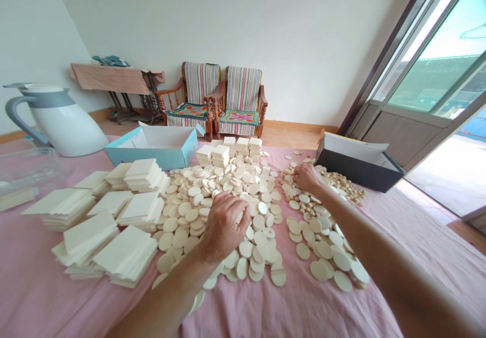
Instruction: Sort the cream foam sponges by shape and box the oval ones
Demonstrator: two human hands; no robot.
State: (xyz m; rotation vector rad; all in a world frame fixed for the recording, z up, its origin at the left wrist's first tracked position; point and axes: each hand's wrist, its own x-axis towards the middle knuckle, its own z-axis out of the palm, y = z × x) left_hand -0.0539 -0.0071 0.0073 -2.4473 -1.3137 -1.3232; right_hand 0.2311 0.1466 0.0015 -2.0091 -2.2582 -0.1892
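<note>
My left hand (pixel 227 221) is over the large heap of thin, pale wooden discs (pixel 182 221), its fingers curled in toward the thumb. A whitish edge shows by the fingertips, but whatever the hand holds is hidden. Farther off to the right, my right hand (pixel 308 177) reaches down into a mixed spread of discs and small wooden pieces (pixel 347 188). Its fingers are bent together and the tips are out of sight, so anything in them cannot be made out. Nearer to me, under the right forearm, lies another group of larger discs (pixel 322 249).
Stacks of square wooden pieces (pixel 125 254) stand on the left, with smaller stacks (pixel 230 148) at the back. On the pink cloth (pixel 243 312) are a light blue box (pixel 152 153), a black box (pixel 359 163), a white jug (pixel 70 122) and a clear plastic container (pixel 32 168).
</note>
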